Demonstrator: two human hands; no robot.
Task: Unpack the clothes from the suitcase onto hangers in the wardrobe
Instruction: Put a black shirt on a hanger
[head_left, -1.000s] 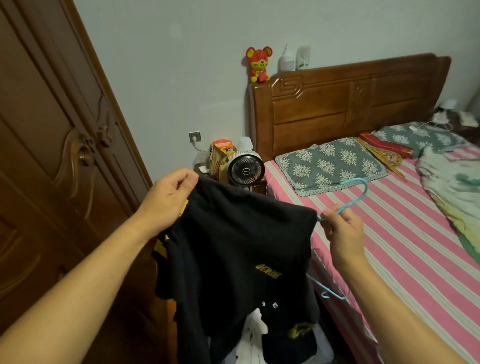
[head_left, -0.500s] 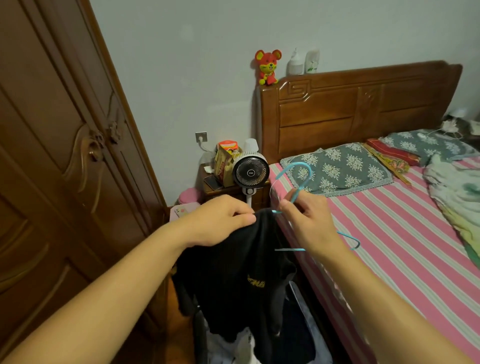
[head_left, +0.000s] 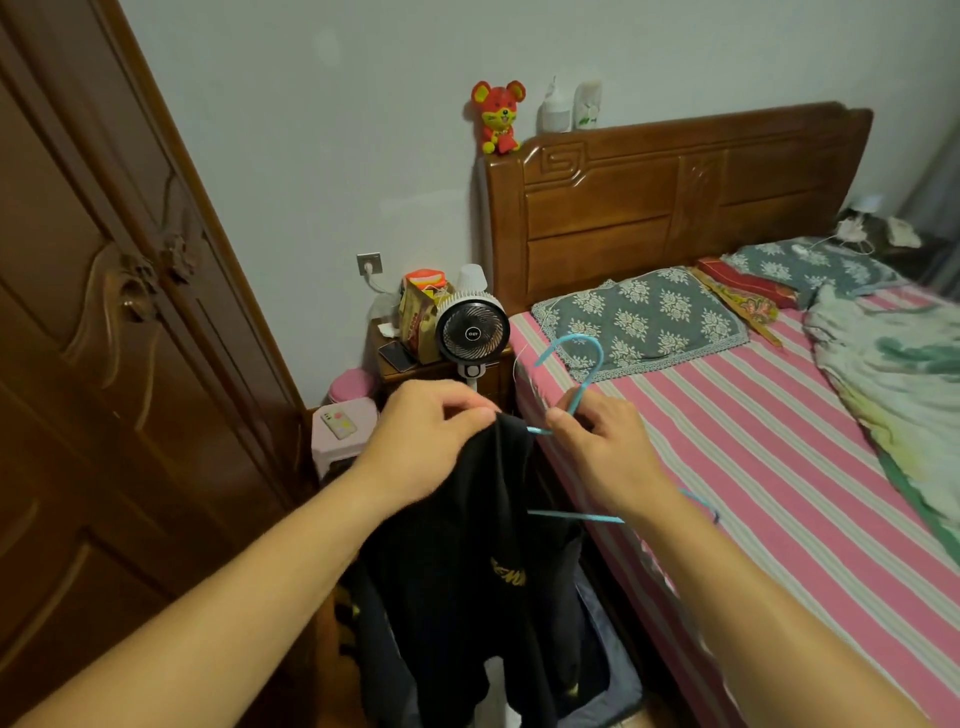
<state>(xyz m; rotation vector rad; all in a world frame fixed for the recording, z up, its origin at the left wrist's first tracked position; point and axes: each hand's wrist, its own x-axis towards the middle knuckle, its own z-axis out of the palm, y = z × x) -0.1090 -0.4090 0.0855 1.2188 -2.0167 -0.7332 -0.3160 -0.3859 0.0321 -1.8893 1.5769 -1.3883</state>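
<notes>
A black garment (head_left: 467, 561) with a small yellow logo hangs in front of me, pinched at its top edge by my left hand (head_left: 421, 441). My right hand (head_left: 602, 452) grips a light blue hanger (head_left: 576, 374) just below its hook; the hook points up over the bed edge. One arm of the hanger runs into the garment's top, and the lower bar shows under my right wrist. The open suitcase (head_left: 602, 675) lies on the floor below, mostly hidden by the garment. The brown wooden wardrobe (head_left: 104, 364) stands on the left with its doors closed.
A bed (head_left: 779, 467) with a pink striped sheet and patterned pillows fills the right. A small fan (head_left: 471, 332) and snack bags sit on the nightstand. A pink stool (head_left: 337, 431) with a phone on it stands by the wardrobe.
My hands came together: the left lowered the garment's top toward the middle, and the right brought the hanger from over the bed to the garment, with one arm now in its top.
</notes>
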